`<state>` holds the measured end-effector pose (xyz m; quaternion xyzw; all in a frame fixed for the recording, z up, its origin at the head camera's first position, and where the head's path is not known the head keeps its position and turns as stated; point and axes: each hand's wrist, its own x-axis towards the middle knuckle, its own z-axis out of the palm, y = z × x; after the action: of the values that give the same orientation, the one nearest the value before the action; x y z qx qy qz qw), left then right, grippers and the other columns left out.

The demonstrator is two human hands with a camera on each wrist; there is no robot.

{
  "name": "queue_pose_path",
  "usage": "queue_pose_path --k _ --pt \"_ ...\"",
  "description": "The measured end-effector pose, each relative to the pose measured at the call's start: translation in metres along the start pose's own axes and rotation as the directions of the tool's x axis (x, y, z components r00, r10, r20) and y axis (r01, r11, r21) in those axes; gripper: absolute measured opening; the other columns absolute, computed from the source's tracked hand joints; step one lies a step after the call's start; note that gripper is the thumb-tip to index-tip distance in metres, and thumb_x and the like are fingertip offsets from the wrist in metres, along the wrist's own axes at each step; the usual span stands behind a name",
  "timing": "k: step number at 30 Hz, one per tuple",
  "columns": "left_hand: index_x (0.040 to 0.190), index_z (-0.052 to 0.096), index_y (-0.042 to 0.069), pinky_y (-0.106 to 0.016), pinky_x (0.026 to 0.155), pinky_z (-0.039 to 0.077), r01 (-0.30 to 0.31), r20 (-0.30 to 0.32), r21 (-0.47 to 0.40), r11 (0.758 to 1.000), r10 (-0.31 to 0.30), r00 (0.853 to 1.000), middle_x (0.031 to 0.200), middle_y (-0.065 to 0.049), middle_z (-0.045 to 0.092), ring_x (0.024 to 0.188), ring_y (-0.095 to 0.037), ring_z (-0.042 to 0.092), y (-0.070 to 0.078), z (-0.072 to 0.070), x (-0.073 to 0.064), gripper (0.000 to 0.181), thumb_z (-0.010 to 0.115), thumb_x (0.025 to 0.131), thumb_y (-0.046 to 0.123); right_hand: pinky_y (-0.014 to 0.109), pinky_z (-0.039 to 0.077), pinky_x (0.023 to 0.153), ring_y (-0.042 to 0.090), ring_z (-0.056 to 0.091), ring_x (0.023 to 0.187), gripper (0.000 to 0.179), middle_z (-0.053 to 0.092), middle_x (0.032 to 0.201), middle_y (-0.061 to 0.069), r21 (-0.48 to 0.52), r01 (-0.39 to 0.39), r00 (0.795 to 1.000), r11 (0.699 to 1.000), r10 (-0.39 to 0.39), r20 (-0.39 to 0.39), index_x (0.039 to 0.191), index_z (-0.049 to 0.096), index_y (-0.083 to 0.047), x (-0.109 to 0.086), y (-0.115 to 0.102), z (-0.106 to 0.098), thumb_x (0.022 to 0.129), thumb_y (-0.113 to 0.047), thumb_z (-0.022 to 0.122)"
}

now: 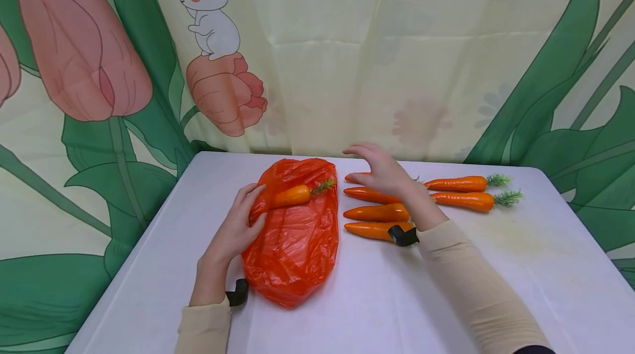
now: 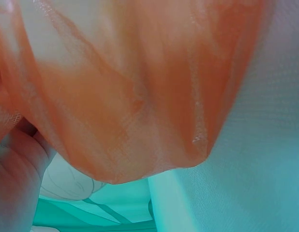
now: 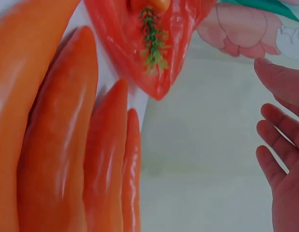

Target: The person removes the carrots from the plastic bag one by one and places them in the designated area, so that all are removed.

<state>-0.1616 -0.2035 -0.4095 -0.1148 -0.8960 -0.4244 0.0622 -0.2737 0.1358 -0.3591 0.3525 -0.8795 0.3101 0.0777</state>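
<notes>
A crinkled red plastic bag [image 1: 297, 257] lies on the table, and my left hand [image 1: 237, 231] grips its left edge, thumb toward the near side. Thin plastic covers most of the left wrist view, with part of the left hand [image 2: 16, 169] at its edge. One toy carrot [image 1: 294, 196] shows at the bag's upper part, its green top [image 3: 152, 41] pointing right and its tip hidden by red plastic. My right hand [image 1: 384, 171] is over the row of carrots, fingers spread and holding nothing. Beneath it lie several orange carrots [image 1: 374, 212], tips toward the bag.
Two more carrots [image 1: 463, 200] with leafy tops lie further right. A white cloth covers the table [image 1: 377, 310]. Behind its far edge hangs a curtain [image 1: 322, 84] printed with tulips and a rabbit.
</notes>
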Motion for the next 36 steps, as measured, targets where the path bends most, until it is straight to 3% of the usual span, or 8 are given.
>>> queue_pose_path --k 9,23,36 --pt "0.154 0.039 0.010 -0.049 0.106 0.044 -0.026 -0.003 0.002 1.000 0.026 1.000 0.155 -0.007 0.030 0.137 -0.030 0.041 -0.001 0.002 0.001 0.065 0.064 0.095 -0.001 0.048 0.040 0.110 0.031 0.046 0.132 0.052 0.053 0.140 0.013 0.016 0.025 0.999 1.000 -0.025 0.020 0.136 0.060 -0.006 0.019 -0.016 0.027 0.089 -0.016 0.079" --pt "0.155 0.038 0.013 -0.049 0.105 0.044 0.002 0.008 0.011 1.000 -0.002 1.000 0.156 -0.006 0.028 0.137 -0.031 0.039 -0.001 0.001 0.000 0.066 0.063 0.096 0.000 0.042 0.042 0.109 0.029 0.048 0.129 0.051 0.055 0.139 0.012 0.075 0.069 0.993 0.995 -0.075 0.091 0.135 0.060 -0.003 0.040 -0.030 0.078 0.089 -0.015 0.079" --pt "0.155 0.038 0.013 -0.049 0.103 0.046 -0.001 0.012 -0.007 1.000 0.001 1.000 0.157 -0.006 0.028 0.137 -0.031 0.040 -0.001 0.000 0.000 0.067 0.064 0.095 -0.001 0.043 0.041 0.110 0.027 0.046 0.133 0.053 0.053 0.144 0.007 0.065 0.019 0.987 0.998 -0.029 0.159 0.141 0.057 -0.009 0.052 -0.038 0.105 0.092 -0.019 0.075"
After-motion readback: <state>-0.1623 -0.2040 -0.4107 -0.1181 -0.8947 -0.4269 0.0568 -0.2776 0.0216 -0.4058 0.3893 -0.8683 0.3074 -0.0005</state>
